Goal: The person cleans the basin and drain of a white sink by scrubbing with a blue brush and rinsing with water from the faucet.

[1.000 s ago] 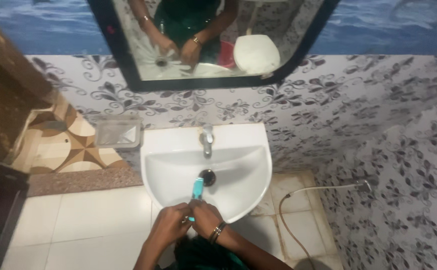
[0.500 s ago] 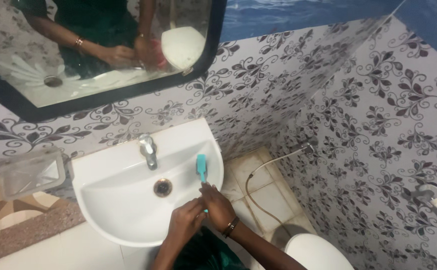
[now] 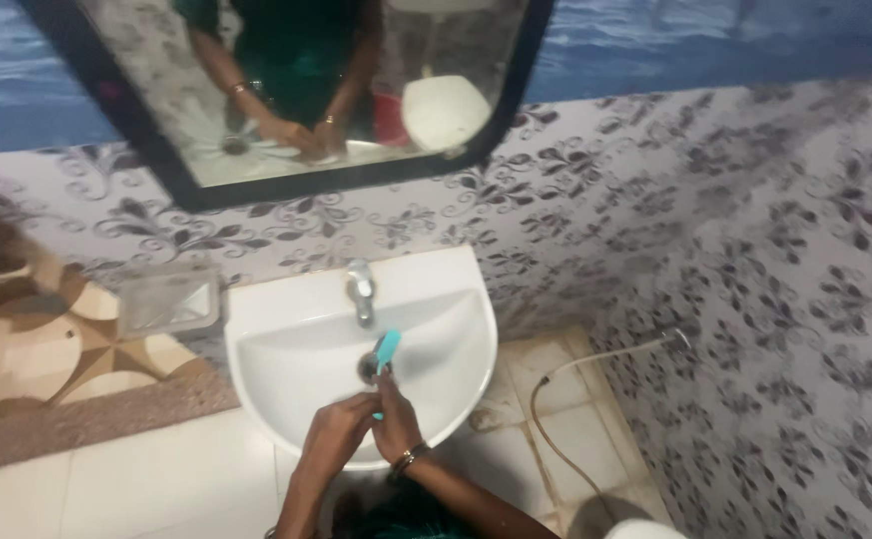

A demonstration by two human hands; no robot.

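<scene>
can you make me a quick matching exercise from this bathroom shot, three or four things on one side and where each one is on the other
Things:
1. turquoise brush
2. tap
3. clear soap dish
4. mirror

Places:
A. on the wall left of the white sink
B. on the back ledge of the sink, in the middle
C. held in the hands over the basin, near the drain
D. on the wall above the sink

Pairs: 1-C, 2-B, 3-A, 4-D

The left hand and right hand meet at the brush handle.
</scene>
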